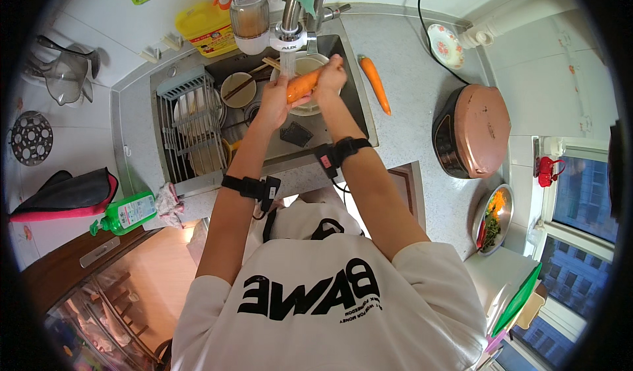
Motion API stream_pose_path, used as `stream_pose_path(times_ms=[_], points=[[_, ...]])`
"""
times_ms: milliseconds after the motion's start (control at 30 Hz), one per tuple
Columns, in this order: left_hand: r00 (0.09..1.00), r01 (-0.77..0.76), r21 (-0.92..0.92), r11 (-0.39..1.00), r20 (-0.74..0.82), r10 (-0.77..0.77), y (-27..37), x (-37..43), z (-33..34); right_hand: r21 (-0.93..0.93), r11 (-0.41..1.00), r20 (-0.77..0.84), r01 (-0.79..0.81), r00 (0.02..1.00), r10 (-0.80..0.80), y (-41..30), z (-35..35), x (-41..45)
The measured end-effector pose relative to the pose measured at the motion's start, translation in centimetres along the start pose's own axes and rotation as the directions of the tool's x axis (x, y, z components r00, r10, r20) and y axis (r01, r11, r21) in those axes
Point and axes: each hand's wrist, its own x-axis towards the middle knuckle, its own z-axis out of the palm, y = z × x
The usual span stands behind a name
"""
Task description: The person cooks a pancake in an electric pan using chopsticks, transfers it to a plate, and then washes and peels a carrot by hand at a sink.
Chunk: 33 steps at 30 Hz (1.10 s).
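Over the steel sink, both hands are on one wet orange carrot. My left hand holds its thicker lower end, close beside the stream of water from the faucet. My right hand is closed around the other end and hides it. Beneath the hands is a pale bowl, partly covered by them. A second carrot lies on the counter to the right of the sink. A dark scouring pad rests on the sink floor.
A dish rack with plates fills the sink's left side, beside a small bowl with chopsticks. A yellow jug stands behind. On the right counter are a patterned plate, a copper-lidded appliance and a metal bowl of cut vegetables.
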Motion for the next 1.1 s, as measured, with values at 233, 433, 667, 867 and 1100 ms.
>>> stream_pose_path(times_ms=[233, 433, 667, 867, 1100], points=[[0.944, -0.138, 0.679, 0.721, -0.130, 0.303, 1.0, 0.1, -3.9, 0.085, 0.920, 0.549, 0.382, 0.753, -0.363, 3.2, 2.3, -9.1], [0.994, 0.094, 0.505, 0.858, -0.089, -0.056, 1.6, -3.8, -0.7, 0.163, 0.826, 0.782, -0.540, 0.581, 0.226, 3.1, 3.5, -2.2], [0.958, 0.275, -0.006, 0.961, 0.088, -0.274, 1.7, -3.7, -4.5, 0.170, 0.832, 0.833, -0.528, 0.529, 0.165, -1.8, -0.2, -8.4], [0.934, 0.342, 0.039, 0.939, 0.093, -0.344, 0.5, -5.4, -2.9, 0.099, 0.848, 0.710, -0.520, 0.634, 0.306, -2.9, -0.8, -7.8], [0.916, 0.370, 0.111, 0.922, 0.123, -0.383, 1.6, -5.8, -3.4, 0.266, 0.735, 0.738, -0.623, 0.622, 0.260, -2.4, 0.6, -4.6]])
